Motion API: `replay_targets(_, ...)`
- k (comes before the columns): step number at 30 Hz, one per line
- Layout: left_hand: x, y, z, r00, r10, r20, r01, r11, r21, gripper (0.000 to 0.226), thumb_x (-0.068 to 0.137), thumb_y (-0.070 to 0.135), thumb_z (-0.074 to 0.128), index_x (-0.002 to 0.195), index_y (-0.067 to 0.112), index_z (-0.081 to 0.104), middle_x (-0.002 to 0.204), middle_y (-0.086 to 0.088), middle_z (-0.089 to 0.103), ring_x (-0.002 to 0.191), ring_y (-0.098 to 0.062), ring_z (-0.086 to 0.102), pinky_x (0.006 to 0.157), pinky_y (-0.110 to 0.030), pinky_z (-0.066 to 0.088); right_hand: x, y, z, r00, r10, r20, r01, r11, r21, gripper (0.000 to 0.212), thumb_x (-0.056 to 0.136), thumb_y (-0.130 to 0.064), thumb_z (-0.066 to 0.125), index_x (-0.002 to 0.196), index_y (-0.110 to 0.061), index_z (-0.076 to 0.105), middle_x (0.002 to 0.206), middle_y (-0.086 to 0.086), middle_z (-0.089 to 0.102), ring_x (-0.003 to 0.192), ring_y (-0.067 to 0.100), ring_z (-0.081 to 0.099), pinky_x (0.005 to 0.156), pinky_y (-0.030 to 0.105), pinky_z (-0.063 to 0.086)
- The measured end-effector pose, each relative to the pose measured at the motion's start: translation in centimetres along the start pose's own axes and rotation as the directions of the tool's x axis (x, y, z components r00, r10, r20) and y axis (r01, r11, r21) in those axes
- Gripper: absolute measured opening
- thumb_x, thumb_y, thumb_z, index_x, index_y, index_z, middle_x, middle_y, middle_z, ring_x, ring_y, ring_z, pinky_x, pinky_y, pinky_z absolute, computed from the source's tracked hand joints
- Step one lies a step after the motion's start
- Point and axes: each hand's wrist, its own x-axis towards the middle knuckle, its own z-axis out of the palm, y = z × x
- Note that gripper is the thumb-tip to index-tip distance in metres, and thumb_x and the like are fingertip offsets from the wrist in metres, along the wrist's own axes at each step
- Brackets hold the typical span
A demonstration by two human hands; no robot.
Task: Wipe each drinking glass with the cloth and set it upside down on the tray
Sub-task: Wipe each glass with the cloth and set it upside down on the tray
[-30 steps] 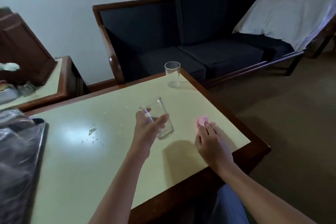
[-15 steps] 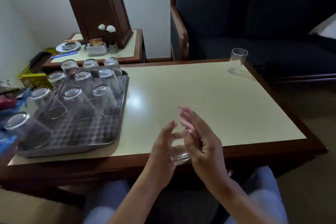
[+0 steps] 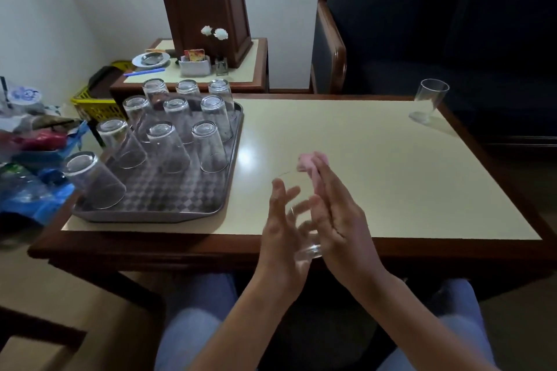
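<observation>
Over the table's near edge: both hands work one glass, held above the lap so it can turn freely.
Left hand: fingers spread along the glass's side, steadying it, base toward the person.
Right hand: pressed on the other side, pinching the pink cloth at the rim, likely to wipe inside.
Tray: ten glasses upside down in rows (front right corner bare, a likely landing spot).
Last glass: upright at the table's far right corner, not yet wiped.

Bare forearms, no sleeves in view, blue jeans on both legs
</observation>
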Motion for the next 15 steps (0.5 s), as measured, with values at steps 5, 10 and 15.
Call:
replay_targets(5, 0.1, 1.9, -0.1, 0.991, 0.135, 0.016, -0.136, 0.984, 0.119, 0.069, 0.073, 0.066, 0.058, 0.129, 0.027, 0.055, 0.127, -0.004, 0.066, 0.106, -0.021, 0.073, 0.088, -0.046, 0.061, -1.9, 0.3, 1.7, 0.999, 0.020, -0.050, -0.014, 0.994, 0.109, 0.057, 0.105, -0.020, 0.035, 0.155, -0.040, 0.016, 0.163, -0.020, 0.024, 0.149, 0.000, 0.025, 0.122, 0.031, 0.028)
replay_targets(10, 0.6, 0.5, 0.0, 0.971, 0.239, 0.029, -0.231, 0.893, 0.387, 0.069, 0.067, 0.050, 0.087, 0.125, 0.027, 0.055, 0.118, -0.008, 0.070, 0.100, -0.019, 0.075, 0.079, -0.044, 0.062, -0.9, 0.0, 1.5, 0.941, 0.334, -0.057, -0.270, 0.841, 0.468, 0.038, 0.110, -0.030, 0.032, 0.140, -0.026, 0.054, 0.129, 0.003, 0.067, 0.122, 0.023, 0.064, 0.101, 0.047, 0.053)
replay_targets(15, 1.6, 0.1, -0.7, 0.927, 0.375, -0.006, -0.296, 0.742, 0.601, 0.070, 0.056, 0.075, 0.071, 0.118, 0.048, 0.054, 0.116, -0.003, 0.059, 0.099, -0.019, 0.070, 0.081, -0.040, 0.063, -1.6, 0.3, 2.2, 0.901, 0.422, -0.103, -0.321, 0.806, 0.497, 0.040, 0.107, -0.025, 0.038, 0.144, -0.034, 0.048, 0.130, -0.008, 0.067, 0.119, 0.012, 0.065, 0.106, 0.047, 0.050)
